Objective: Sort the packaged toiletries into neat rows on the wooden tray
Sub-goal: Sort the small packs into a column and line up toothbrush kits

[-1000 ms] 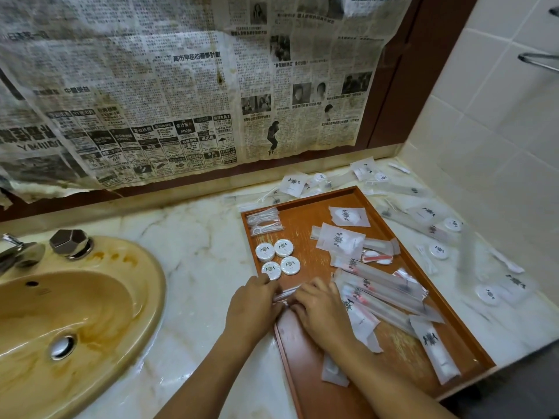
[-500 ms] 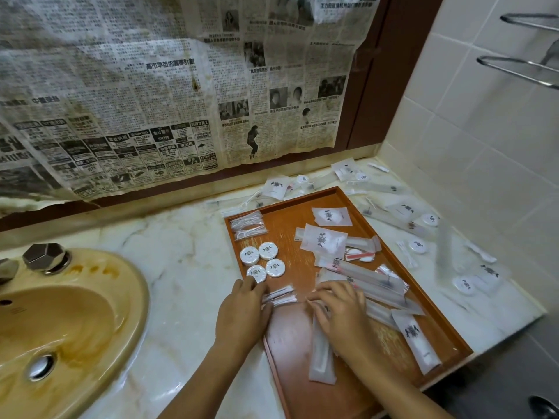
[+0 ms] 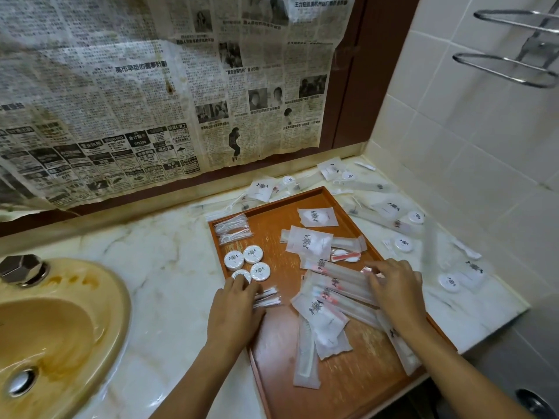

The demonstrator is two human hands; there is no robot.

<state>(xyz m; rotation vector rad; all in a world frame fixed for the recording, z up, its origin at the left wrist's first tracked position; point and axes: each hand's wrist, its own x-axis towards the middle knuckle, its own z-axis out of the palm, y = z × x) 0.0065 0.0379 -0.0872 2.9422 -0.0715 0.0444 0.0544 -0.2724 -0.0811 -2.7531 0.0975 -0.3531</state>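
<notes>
Marble countertop (image 3: 157, 267) carries your wooden tray (image 3: 348, 388). Your left hand (image 3: 236, 309) presses relaxed fingers on the thin packets (image 3: 267, 296) beside the round tins (image 3: 246, 261). Your right hand (image 3: 393, 290) has slid from tray centre to the long sachets (image 3: 338, 285), fingers spread flat, grasping nothing. Loose toiletries (image 3: 402, 244) lie outside the tray, so sorting is far from done.

The yellowed newspaper sheet (image 3: 157, 95) taped over the wall carries dense Chinese print, mostly too small to read; one classified box shows "RM299". The frosted toiletry packets (image 3: 309, 242) bear only a dark ship's-wheel emblem, their lettering illegible.
</notes>
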